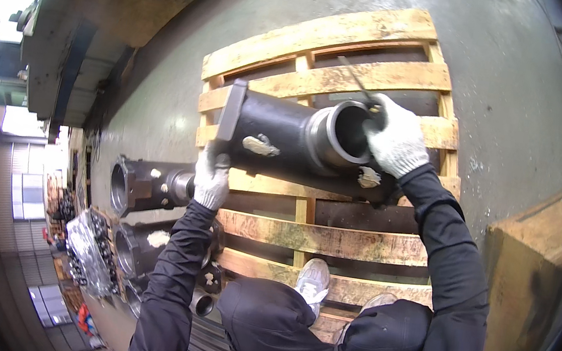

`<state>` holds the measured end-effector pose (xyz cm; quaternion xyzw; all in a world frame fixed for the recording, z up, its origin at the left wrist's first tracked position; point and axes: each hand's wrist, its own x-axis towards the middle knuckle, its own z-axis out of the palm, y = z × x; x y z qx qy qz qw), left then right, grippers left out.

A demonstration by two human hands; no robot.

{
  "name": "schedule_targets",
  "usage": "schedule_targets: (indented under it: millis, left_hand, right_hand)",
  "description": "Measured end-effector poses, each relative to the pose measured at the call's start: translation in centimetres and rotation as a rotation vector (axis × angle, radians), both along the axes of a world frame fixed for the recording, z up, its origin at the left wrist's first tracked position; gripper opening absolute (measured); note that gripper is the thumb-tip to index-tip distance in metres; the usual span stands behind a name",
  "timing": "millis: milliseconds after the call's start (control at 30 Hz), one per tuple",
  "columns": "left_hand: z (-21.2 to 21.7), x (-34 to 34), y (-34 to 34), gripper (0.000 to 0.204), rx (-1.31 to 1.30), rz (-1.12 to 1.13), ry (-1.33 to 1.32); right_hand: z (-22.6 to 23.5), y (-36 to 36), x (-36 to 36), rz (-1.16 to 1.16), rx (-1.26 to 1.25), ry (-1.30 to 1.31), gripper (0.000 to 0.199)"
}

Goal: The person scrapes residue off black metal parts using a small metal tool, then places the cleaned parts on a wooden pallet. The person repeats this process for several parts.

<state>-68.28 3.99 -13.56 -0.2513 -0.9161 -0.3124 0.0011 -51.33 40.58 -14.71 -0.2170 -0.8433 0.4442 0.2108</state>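
A large black metal pipe casting (271,120) lies across a wooden pallet (329,238), with a square flange at its left end and a bare-metal round mouth at its right. Pale putty-like patches show on its side. My left hand (211,178), in a white glove, grips the lower edge of that flange. At the open mouth is my gloved right hand (399,138), closed around a thin, dark rod-shaped tool (356,78) that points up and to the left. The tool's exact kind and its handle are hidden by the fingers.
My shoes (313,280) are on the near slats of the pallet. More black pipe castings (142,188) stand to the left, beside a plastic-wrapped load (89,253). A wooden box (537,244) is at the right, and a large machine-like structure (59,65) at the upper left.
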Motion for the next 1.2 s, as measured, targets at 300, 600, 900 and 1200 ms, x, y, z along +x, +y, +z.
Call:
schedule_targets:
  millis: [300, 600, 900, 1200]
  left_hand:
    - [1.5, 0.1, -0.5, 0.044, 0.279, 0.049, -0.517]
    - [2.5, 4.5, 1.8, 0.042, 0.253, 0.164, -0.115]
    - [1.9, 4.1, 3.6, 0.044, 0.327, 0.2, 0.042]
    - [1.9, 5.3, 3.3, 0.025, 0.5, 0.18, -0.063]
  right_hand:
    - [0.2, -1.9, 0.4, 0.021, -0.203, 0.076, 0.029]
    - [1.5, -5.9, 3.6, -0.011, 0.08, 0.05, 0.03]
    - [10.5, -12.5, 6.4, 0.156, -0.008, 0.052, 0.054]
    - [5.9, -20.8, 2.9, 0.007, 0.057, -0.083, 0.041]
